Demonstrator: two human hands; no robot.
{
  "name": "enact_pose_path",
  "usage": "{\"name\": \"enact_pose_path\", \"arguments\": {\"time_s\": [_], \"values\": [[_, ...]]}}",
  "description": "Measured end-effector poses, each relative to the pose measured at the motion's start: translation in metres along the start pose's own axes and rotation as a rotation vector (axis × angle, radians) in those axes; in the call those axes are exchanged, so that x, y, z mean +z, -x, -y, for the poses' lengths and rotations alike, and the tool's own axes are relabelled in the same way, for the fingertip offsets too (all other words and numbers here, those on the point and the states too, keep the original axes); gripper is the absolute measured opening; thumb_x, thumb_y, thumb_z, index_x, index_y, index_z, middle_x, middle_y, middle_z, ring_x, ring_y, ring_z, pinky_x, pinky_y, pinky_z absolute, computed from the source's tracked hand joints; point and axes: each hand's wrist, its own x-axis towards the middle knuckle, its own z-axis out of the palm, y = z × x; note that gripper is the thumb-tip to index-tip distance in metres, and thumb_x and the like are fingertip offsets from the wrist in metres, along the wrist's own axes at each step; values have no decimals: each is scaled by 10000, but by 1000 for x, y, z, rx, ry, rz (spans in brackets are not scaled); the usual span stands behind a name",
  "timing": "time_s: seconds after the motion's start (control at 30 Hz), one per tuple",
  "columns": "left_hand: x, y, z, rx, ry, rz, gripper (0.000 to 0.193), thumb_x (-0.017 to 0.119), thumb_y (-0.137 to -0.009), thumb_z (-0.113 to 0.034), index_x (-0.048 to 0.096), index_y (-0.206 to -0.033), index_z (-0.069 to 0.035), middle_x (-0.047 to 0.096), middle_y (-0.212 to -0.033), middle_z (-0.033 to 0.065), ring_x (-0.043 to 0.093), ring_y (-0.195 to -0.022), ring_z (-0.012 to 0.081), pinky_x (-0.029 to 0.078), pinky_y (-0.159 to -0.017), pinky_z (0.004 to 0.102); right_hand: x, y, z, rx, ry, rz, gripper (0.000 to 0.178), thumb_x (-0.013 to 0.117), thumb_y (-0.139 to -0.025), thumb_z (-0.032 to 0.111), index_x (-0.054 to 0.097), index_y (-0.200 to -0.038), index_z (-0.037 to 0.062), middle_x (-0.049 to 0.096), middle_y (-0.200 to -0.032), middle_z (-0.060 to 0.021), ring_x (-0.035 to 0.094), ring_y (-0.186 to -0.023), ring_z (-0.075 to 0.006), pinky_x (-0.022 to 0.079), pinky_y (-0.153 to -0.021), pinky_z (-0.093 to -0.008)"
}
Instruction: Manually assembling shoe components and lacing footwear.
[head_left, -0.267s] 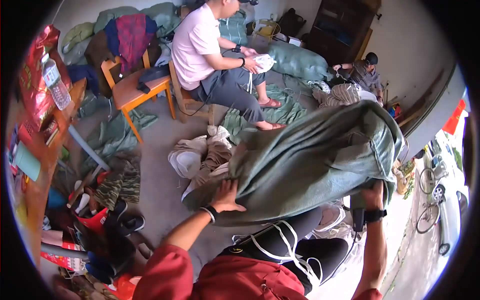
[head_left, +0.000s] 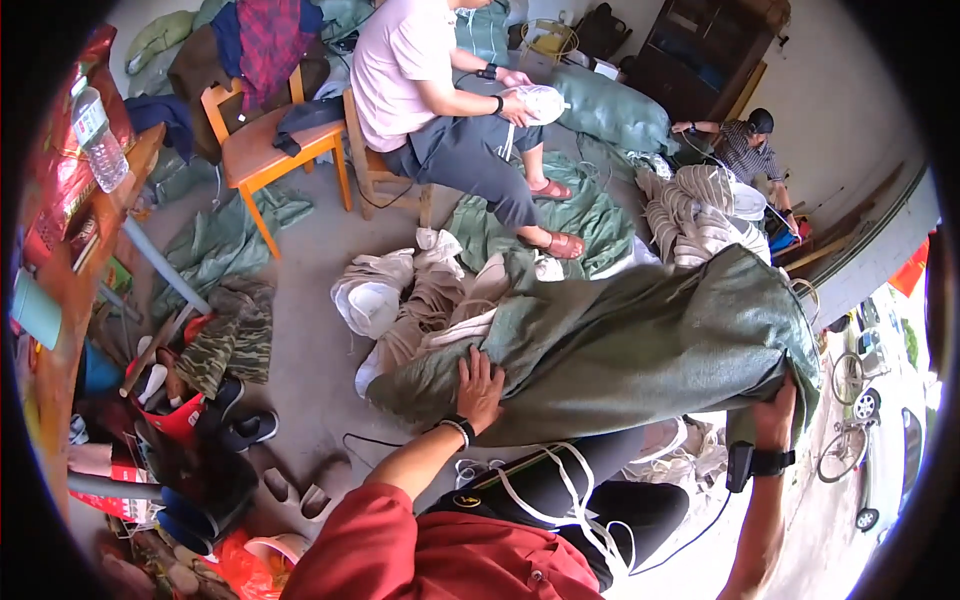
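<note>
A large dark-green woven sack stretches across in front of me, over my lap. Its near right end is bunched in my right hand, with the fingers closed round the fabric and partly hidden by it. Flat on the sack's left part lies my left hand, fingers spread. Just beyond the sack's left end, stacks of beige and white shoe-like fabric pieces sit on the floor. Loose white laces hang over my dark trousers. More pale pieces show beneath the sack at the right.
A seated person in a pink shirt holds a white piece. Farther right, another person is beside a pale stack. A wooden chair, shoes and a cluttered table are left; stuffed sacks lie behind.
The sack's raised far side has sunk lower and flatter, uncovering more of the stacks behind it. My left hand has shifted slightly right on the fabric; my right hand still grips its end.
</note>
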Motion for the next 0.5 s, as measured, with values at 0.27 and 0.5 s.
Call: {"name": "enact_pose_path", "arguments": {"time_s": [0.27,0.5], "values": [[-25,-51,79,-268,313,-469,193,604,-587,-66,575,-774,-31,512,-719,129,545,-806,299,416,-727,419,-13,-8,0,28,-76,119,423,533,-855,222,444,-1227,41,501,-1197,-91,457,-1126,-216,344,-982,-371],[-214,-94,212,-643,1576,-826,87,544,-633,-59,485,-684,-21,482,-779,52,428,-713,162,374,-680,321,65,8,-73,151,-13,184,366,435,-900,349,531,-1120,73,567,-1119,-69,522,-1030,-222,394,-929,-398]]}}
